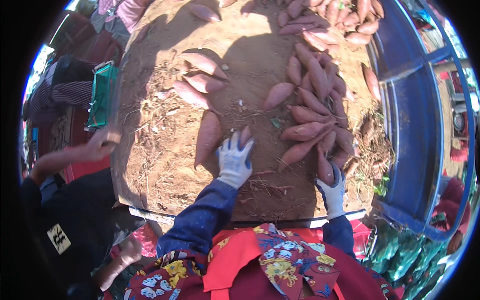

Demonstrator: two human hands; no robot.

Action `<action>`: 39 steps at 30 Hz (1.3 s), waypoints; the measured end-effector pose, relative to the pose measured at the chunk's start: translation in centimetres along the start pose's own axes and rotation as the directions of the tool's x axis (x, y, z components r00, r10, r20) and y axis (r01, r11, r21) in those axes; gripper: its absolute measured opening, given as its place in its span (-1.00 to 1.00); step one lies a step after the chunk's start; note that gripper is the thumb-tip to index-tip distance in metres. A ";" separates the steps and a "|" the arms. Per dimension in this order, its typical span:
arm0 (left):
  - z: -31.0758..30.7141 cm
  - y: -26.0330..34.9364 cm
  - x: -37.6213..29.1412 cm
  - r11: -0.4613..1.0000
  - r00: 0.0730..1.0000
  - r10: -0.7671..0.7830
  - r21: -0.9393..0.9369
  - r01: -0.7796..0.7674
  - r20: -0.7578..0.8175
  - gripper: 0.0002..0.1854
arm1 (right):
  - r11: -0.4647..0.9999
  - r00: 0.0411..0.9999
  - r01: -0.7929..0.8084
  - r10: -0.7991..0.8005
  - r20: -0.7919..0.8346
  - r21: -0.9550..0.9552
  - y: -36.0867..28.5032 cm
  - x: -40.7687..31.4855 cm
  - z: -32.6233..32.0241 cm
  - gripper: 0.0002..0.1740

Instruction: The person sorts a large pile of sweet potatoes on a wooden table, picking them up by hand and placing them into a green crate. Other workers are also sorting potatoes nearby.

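Observation:
My left hand [235, 161], in a white and blue work glove, reaches flat over the soil-covered table [255, 204]. Its fingers close around a small sweet potato [245, 135], which partly shows between them. Just left of that hand lies a large sweet potato [208, 137]. My right hand [333, 194], gloved alike, grips a slim sweet potato [325, 168] at the near end of a heap of sweet potatoes [307, 114]. Part of the right fingers is hidden behind it. Several more sweet potatoes [202, 82] lie farther off to the left.
A bigger pile of sweet potatoes [337, 15] is at the far right. Blue metal side panels [412, 112] edge the right side; dry roots and soil [375, 146] lie before them. A co-worker in dark clothes [75, 217] is close on the left, near a green crate [102, 95].

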State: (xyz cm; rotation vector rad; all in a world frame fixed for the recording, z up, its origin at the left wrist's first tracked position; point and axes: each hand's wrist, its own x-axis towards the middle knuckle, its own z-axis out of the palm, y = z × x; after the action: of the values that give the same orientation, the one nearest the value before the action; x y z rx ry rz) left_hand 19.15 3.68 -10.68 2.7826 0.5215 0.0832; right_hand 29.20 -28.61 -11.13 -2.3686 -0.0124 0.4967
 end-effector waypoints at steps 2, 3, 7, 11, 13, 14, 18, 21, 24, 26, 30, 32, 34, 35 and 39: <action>-0.9 -3.2 -2.5 1.000 0.994 0.002 0.009 -0.001 -0.108 -0.36 | 0.991 0.998 -0.048 0.053 0.035 -0.124 -2.0 1.0 0.0 0.00; -1.3 -4.4 -3.5 0.996 0.985 0.019 0.089 -0.004 -0.172 -0.35 | 0.990 0.992 -0.110 0.115 0.058 -0.090 -2.6 1.7 0.1 -0.02; -3.2 -7.3 -5.0 0.939 0.892 -0.253 0.128 0.320 -0.375 -0.33 | 0.989 0.981 -0.141 0.133 0.138 0.053 -0.6 2.1 -1.0 -0.09; -2.6 -14.8 -9.8 0.852 0.758 -0.394 0.103 0.514 -0.520 -0.24 | 0.846 0.903 -0.348 0.185 0.388 0.405 -0.2 -1.9 -5.5 -0.13; -2.9 -15.8 -11.4 0.840 0.799 -0.432 0.136 0.525 -0.417 -0.33 | 0.707 0.849 -0.449 0.147 0.507 0.547 0.6 -4.6 -7.0 -0.04; -3.9 -14.6 -10.9 0.843 0.809 -0.458 0.107 0.527 -0.368 -0.36 | 0.708 0.811 -0.498 0.176 0.557 0.501 -0.3 -5.4 -7.4 0.02; -4.1 -8.6 -8.8 0.944 0.887 -0.329 -0.136 0.301 -0.322 -0.45 | 0.640 0.609 -0.628 0.050 0.792 0.443 -7.4 -4.0 -3.8 0.04; -5.1 -4.0 -6.1 0.887 0.885 -0.328 -0.429 0.168 -0.331 -0.40 | 0.781 0.569 -0.226 -0.379 0.730 0.582 -13.1 -1.4 3.2 -0.10; -4.0 -4.0 -6.5 0.531 0.853 -0.484 -0.840 0.110 -0.194 -0.36 | 0.732 0.402 0.237 -0.673 0.621 0.639 -19.9 -1.2 8.6 -0.09; -2.1 -6.3 -8.0 0.495 0.829 -0.539 -0.853 0.168 -0.149 -0.35 | 0.671 0.412 0.182 -0.716 0.564 0.718 -23.5 -0.8 8.9 -0.12; -3.7 -5.4 -8.0 0.947 0.924 -0.291 -0.216 0.239 -0.250 -0.30 | 0.550 0.474 0.747 -0.835 0.281 0.375 -25.2 7.9 7.5 -0.41; -2.4 -5.4 -8.9 0.949 0.924 -0.305 -0.155 0.275 -0.230 -0.30 | 0.510 0.457 0.829 -0.854 0.250 0.228 -26.6 11.1 7.9 -0.56; -2.1 -5.7 -8.7 0.956 0.933 -0.276 -0.164 0.243 -0.230 -0.33 | 0.385 0.305 0.901 -0.890 0.339 0.200 -28.4 11.3 9.6 -0.68; -1.6 -5.7 -9.0 0.950 0.931 -0.297 -0.167 0.264 -0.214 -0.35 | 0.362 0.216 0.894 -0.865 0.453 0.265 -29.1 10.1 10.9 -0.69; -2.3 -6.1 -10.9 0.944 0.935 -0.329 -0.079 0.321 -0.129 -0.43 | 0.494 0.309 0.855 -0.728 0.611 0.156 -28.8 5.8 19.3 -0.65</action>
State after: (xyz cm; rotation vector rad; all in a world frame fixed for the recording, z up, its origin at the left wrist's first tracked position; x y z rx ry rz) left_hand 6.65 5.77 -10.37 2.6071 0.9926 0.2179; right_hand 31.37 6.30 -7.56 -1.8889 -1.5704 0.7285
